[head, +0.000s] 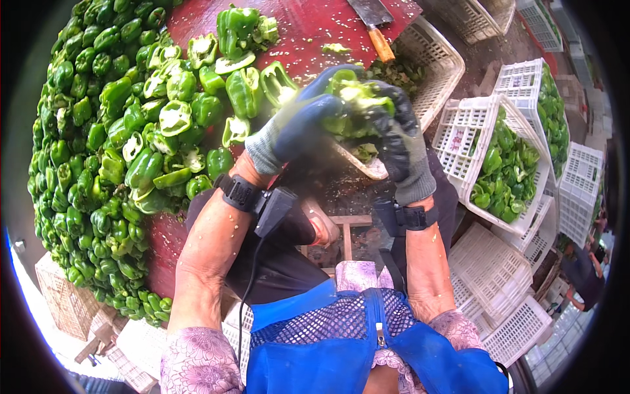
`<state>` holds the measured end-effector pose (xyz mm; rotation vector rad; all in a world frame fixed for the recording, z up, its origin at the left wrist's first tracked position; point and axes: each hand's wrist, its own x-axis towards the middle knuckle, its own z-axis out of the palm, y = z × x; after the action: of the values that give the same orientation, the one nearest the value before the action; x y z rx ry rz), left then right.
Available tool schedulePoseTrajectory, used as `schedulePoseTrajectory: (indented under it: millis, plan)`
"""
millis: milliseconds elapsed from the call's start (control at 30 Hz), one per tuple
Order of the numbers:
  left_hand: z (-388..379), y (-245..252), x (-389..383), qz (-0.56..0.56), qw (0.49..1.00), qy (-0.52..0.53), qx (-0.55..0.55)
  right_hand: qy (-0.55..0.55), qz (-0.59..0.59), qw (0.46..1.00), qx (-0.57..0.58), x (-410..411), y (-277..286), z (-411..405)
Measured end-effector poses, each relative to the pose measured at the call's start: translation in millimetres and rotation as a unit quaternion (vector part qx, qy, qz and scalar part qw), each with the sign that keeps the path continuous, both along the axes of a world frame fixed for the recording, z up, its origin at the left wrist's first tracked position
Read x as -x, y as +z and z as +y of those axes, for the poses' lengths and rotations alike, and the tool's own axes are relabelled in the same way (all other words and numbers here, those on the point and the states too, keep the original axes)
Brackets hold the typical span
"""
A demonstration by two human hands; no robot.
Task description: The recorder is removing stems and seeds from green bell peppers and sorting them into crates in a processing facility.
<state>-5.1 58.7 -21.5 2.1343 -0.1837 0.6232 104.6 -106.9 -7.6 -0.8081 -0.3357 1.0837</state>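
Both hands wear dark rubber-coated knit gloves. My left hand point(307, 125) and my right hand point(401, 133) meet over the near edge of the red tabletop point(300, 39), gripping an opened green bell pepper point(352, 106) between them; its pale inside shows and it is partly blurred and hidden by fingers. Left of my hands lie cut pepper halves point(175, 117) with white cores and seeds, in front of a large heap of whole green bell peppers point(93, 147). A cleaver point(376, 24) with a wooden handle rests at the table's far right edge. Seeds are scattered over the table and my forearms.
A white plastic crate point(438, 69) with green scraps stands below the table's right edge. Farther right, a tilted crate point(462, 143) holds green peppers, near stacked crates point(492, 266). A person point(583, 271) is at the far right. More crates point(64, 295) stand at lower left.
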Motion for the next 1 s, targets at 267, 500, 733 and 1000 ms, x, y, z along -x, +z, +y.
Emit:
schedulePoseTrajectory:
  millis: [267,500,733,1000]
  plan:
    - [-9,25,6,0.263,0.886,0.015,0.381,-0.005,0.055,0.997,0.048,-4,-5,0]
    - [-11,12,6,0.246,0.888,0.110,0.372,0.075,-0.330,0.910,0.238,-27,24,9]
    - [-13,11,-8,0.225,0.935,0.170,0.213,0.196,-0.658,0.688,0.233,-42,32,41]
    - [-4,-12,10,0.267,0.876,0.061,0.397,0.110,-0.658,0.719,0.195,-24,16,41]
